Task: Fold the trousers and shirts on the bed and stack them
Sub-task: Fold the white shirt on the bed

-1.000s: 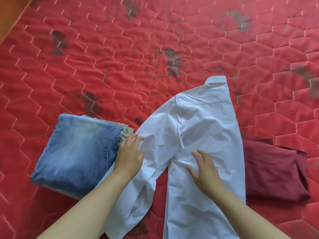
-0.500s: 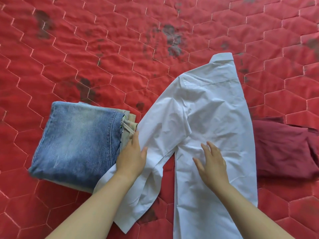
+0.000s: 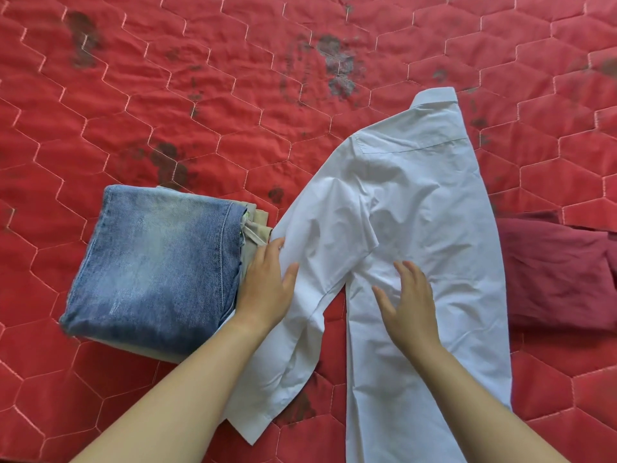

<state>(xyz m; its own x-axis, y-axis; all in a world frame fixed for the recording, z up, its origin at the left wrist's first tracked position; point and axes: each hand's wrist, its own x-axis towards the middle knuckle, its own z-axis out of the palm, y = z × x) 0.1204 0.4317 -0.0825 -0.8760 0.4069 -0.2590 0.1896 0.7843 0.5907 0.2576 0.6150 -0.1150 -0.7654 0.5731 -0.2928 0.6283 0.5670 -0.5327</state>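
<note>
Crowding: left hand (image 3: 267, 289), flat-fingered on the white cotton shirt (image 3: 417, 202), may knock the folded blue denim trousers (image 3: 157, 262) askew; right hand (image 3: 412, 305), fingers spread, pins it flat.

This looks like a bedroom in a home: a red quilted bedspread (image 3: 167, 95) with hexagon stitching and dark stains fills the whole view. A white shirt (image 3: 417, 202) lies spread on it, with folded jeans (image 3: 157, 262) left of the shirt and a dark red garment (image 3: 551, 279) right of it.

White shirt (image 3: 417, 208) spread flat — folded jeans (image 3: 157, 265) just left.
</note>
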